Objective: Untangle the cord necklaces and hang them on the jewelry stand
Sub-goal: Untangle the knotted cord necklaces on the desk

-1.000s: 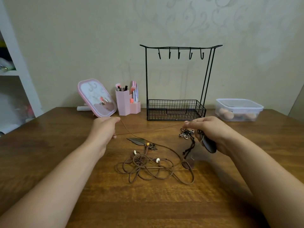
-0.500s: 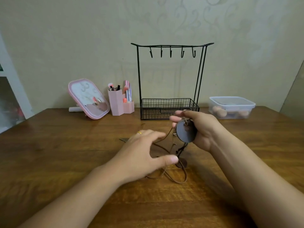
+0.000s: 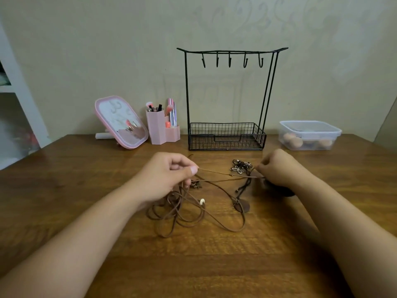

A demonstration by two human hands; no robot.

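A tangle of brown cord necklaces [image 3: 193, 214] lies on the wooden table [image 3: 214, 265] between my arms. My left hand [image 3: 165, 179] pinches a thin brown cord [image 3: 217, 172] that runs across to my right hand [image 3: 279, 168], which pinches its other end. A dark round pendant [image 3: 279, 190] shows under my right hand. A metal flower charm [image 3: 239, 168] and a brown leaf pendant [image 3: 242, 206] lie near it. The black wire jewelry stand [image 3: 227, 93] stands behind, its several hooks bare.
At the back left stand a pink mirror [image 3: 120, 122] and a pink brush holder [image 3: 160, 130]. A lidded clear plastic box [image 3: 309, 134] sits at the back right. A white shelf [image 3: 15, 100] is at the far left.
My left hand pulled back left and now pinches a cord. My right hand lowered the round pendant toward the table, and the cord is drawn out between both hands.
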